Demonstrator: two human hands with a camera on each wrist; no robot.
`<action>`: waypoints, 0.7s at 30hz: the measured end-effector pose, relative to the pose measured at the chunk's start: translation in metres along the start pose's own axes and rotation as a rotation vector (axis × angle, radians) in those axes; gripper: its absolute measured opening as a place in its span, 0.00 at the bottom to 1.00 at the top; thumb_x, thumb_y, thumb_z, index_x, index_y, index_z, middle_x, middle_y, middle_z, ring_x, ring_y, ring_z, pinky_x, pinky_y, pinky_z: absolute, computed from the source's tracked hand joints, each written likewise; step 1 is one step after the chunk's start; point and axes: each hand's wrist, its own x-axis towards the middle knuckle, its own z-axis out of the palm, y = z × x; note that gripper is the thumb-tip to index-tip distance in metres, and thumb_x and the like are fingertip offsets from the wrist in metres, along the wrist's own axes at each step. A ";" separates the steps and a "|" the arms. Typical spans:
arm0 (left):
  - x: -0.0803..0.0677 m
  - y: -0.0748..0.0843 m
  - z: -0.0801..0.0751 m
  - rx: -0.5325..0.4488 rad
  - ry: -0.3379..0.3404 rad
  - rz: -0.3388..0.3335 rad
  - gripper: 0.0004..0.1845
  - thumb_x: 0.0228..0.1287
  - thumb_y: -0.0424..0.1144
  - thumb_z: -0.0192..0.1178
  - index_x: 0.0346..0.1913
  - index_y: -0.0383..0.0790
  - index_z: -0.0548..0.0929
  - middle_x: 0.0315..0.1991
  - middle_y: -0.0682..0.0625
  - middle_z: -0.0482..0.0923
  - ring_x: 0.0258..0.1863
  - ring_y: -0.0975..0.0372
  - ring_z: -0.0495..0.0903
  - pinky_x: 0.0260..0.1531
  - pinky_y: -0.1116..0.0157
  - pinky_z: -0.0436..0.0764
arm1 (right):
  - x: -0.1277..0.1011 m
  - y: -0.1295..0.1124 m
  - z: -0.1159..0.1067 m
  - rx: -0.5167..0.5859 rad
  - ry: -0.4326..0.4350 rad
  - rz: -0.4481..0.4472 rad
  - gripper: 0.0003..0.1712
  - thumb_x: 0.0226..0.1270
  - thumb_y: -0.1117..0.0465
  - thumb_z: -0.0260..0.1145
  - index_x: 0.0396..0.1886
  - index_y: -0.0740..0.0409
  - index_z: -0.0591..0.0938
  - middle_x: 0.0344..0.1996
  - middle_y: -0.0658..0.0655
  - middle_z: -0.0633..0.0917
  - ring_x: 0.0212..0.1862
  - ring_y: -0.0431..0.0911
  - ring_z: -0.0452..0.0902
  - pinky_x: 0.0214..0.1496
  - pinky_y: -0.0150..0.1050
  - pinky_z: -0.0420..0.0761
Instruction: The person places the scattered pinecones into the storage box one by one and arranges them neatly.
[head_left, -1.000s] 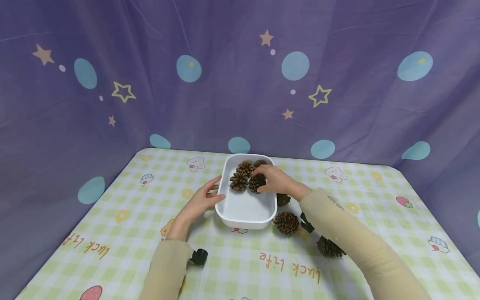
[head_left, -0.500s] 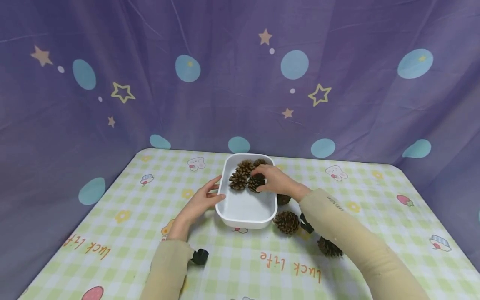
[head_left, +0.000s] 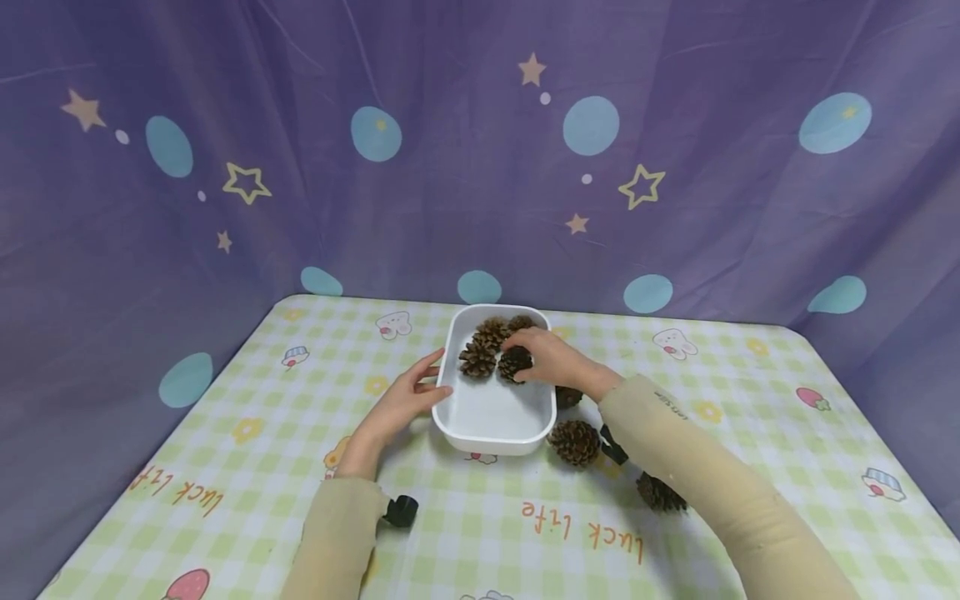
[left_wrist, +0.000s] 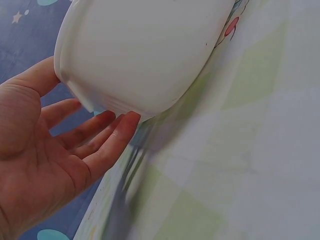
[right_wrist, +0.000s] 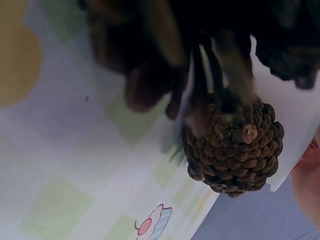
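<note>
Left hand flat, fingers straight against white tray wall. Right hand fingers curled over pine cone. Four cones under and beyond fingertips; three on surface behind the wrist.

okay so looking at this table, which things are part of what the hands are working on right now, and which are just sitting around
In hand:
white tray, steadied by the left hand
pine cone under the right hand
other pine cones in the tray
loose pine cones on the table

Lying about:
checked tablecloth
purple star backdrop
</note>
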 end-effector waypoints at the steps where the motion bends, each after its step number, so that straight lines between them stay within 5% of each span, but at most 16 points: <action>1: 0.000 0.000 0.000 0.001 -0.002 0.001 0.38 0.61 0.43 0.58 0.71 0.53 0.51 0.64 0.39 0.60 0.56 0.48 0.71 0.48 0.58 0.79 | 0.000 0.000 0.000 0.002 0.003 -0.003 0.28 0.54 0.59 0.69 0.56 0.56 0.74 0.55 0.57 0.75 0.57 0.52 0.69 0.58 0.45 0.73; 21: -0.015 0.028 0.002 -0.014 -0.027 -0.014 0.37 0.63 0.37 0.55 0.71 0.44 0.50 0.64 0.34 0.58 0.56 0.45 0.70 0.50 0.54 0.78 | -0.023 0.009 -0.020 0.116 0.110 0.009 0.24 0.57 0.59 0.67 0.54 0.59 0.76 0.51 0.56 0.79 0.52 0.53 0.74 0.54 0.45 0.76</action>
